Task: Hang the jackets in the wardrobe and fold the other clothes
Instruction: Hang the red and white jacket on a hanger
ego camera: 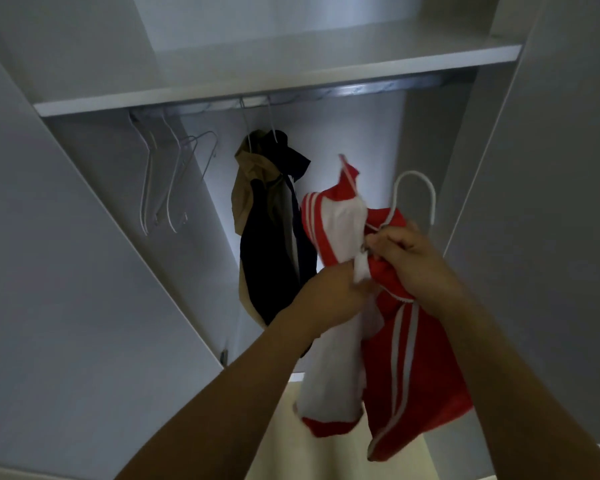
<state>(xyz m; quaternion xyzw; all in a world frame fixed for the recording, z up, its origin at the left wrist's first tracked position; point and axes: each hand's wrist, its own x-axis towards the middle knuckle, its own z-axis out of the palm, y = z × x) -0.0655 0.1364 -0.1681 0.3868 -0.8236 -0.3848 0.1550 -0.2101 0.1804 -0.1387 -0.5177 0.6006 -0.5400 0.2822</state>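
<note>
At centre right, the limp, light red-and-white striped fabric jacket point(388, 341) is pinched by the left hand point(329, 296); its white wire hanger point(426, 192), judged the best hold, is clasped by the right hand point(409, 258).

My forearms cut off by bottom edge. Red jacket point(406, 358) hides hanger point(417, 195) shoulders; only hook shows. My left hand point(329, 299) fingertips buried in white lining. Rail point(354, 90) left end hidden under shelf point(257, 88). Dark jacket point(274, 237) hem behind my left arm.
</note>
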